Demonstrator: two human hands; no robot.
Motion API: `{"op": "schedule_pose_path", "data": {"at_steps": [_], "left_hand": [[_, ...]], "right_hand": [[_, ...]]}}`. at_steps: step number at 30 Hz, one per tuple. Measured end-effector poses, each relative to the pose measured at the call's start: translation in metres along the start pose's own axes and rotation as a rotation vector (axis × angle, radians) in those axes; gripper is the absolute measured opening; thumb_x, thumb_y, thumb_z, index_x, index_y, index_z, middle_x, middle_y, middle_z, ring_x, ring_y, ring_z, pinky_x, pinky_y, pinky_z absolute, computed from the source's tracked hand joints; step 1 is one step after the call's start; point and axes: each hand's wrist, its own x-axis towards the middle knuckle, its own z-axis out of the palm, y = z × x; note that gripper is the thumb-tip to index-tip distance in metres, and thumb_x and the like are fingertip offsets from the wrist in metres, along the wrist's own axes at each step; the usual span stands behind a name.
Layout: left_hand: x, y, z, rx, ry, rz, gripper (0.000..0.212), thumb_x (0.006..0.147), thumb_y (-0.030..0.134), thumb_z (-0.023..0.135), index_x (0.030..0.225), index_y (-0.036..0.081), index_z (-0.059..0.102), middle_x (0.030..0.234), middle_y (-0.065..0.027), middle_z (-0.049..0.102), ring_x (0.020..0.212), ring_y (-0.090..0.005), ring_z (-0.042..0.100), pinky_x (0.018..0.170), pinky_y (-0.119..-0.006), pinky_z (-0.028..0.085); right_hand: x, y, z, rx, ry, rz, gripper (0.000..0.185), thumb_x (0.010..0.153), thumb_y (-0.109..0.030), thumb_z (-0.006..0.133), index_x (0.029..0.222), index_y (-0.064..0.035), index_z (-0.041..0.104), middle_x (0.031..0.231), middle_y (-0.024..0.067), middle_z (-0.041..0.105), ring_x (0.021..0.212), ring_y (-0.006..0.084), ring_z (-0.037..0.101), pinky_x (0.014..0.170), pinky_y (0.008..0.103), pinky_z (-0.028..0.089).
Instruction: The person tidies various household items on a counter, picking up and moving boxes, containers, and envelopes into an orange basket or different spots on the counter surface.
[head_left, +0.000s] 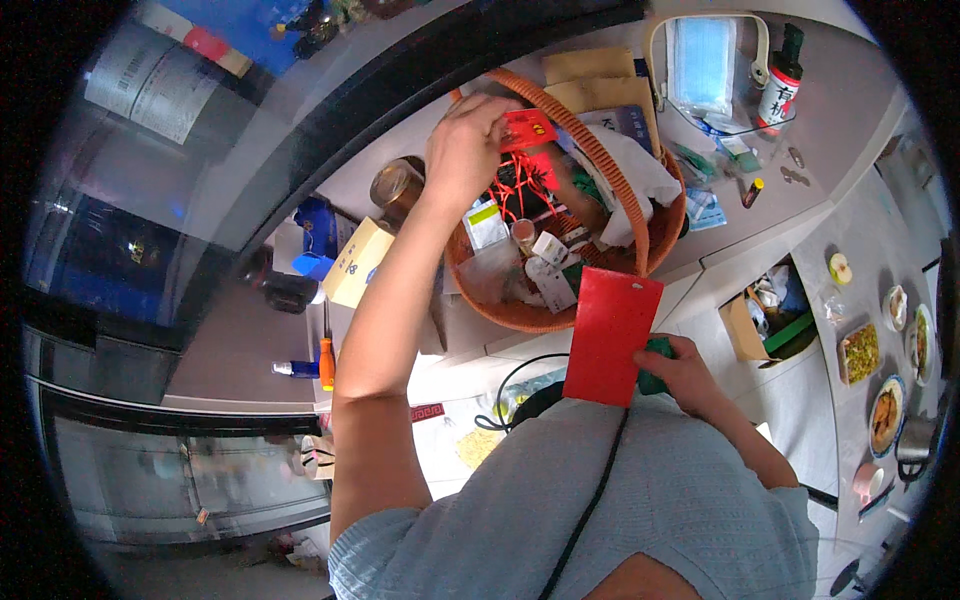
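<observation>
My left hand (469, 146) reaches over the far left of an orange woven basket (517, 319) and pinches a red paper packet (529, 129) with gold print. My right hand (679, 371), near my body, holds a larger red envelope (611, 337) together with something dark green (655, 365), partly hidden behind it. Inside the basket lie red ribbons (517, 187), a small white and green box (486, 225), a small jar (523, 231), white tissue or cloth (637, 161) and other small items. The basket's handle (607, 150) arches over them.
Left of the basket are a glass jar (397, 187), a yellow box (358, 262) and an orange-handled screwdriver (326, 364). To the right stand a clear bag (701, 67) with masks and a dark bottle (780, 90). A cardboard box (742, 326) sits lower; dishes of food (887, 416) are far right.
</observation>
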Motion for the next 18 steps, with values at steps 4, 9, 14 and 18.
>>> {"op": "schedule_pose_path", "data": {"at_steps": [4,9,14,18], "left_hand": [[0.030,0.000,0.030,-0.124,-0.110,-0.023,0.018,0.085,0.002,0.058,0.101,0.006,0.065,0.095,-0.0133,0.066,0.087,-0.0311,0.064,0.075,-0.036,0.051],[0.057,-0.001,0.065,-0.153,-0.040,0.112,0.021,0.089,0.014,0.058,0.108,0.010,0.065,0.098,-0.0156,0.067,0.087,-0.0302,0.066,0.077,-0.037,0.052],[0.071,0.006,0.078,-0.156,-0.212,0.107,0.026,0.087,0.013,0.058,0.112,0.013,0.065,0.102,-0.0142,0.067,0.090,-0.0308,0.066,0.078,-0.036,0.052],[0.076,0.000,0.082,-0.242,-0.351,0.026,0.031,0.085,0.011,0.060,0.116,0.013,0.063,0.109,-0.0141,0.065,0.095,-0.0305,0.064,0.082,-0.035,0.051]], "right_hand": [[-0.003,0.000,-0.001,0.012,-0.008,-0.025,0.018,0.085,-0.016,0.067,0.096,-0.0011,0.068,0.080,-0.0002,0.065,0.073,0.0077,0.058,0.066,0.0239,0.047],[-0.009,0.004,-0.007,0.019,0.005,-0.060,0.017,0.085,-0.015,0.067,0.095,-0.0021,0.068,0.079,-0.0014,0.065,0.072,0.0068,0.057,0.066,0.0229,0.046],[-0.011,0.012,-0.016,0.028,0.027,-0.076,0.018,0.084,-0.016,0.068,0.096,-0.0022,0.067,0.079,-0.0013,0.065,0.073,0.0067,0.057,0.066,0.0232,0.046],[-0.012,0.012,-0.016,-0.001,0.039,-0.057,0.019,0.085,-0.017,0.068,0.096,-0.0017,0.067,0.079,-0.0010,0.065,0.073,0.0069,0.057,0.067,0.0237,0.046]]}}
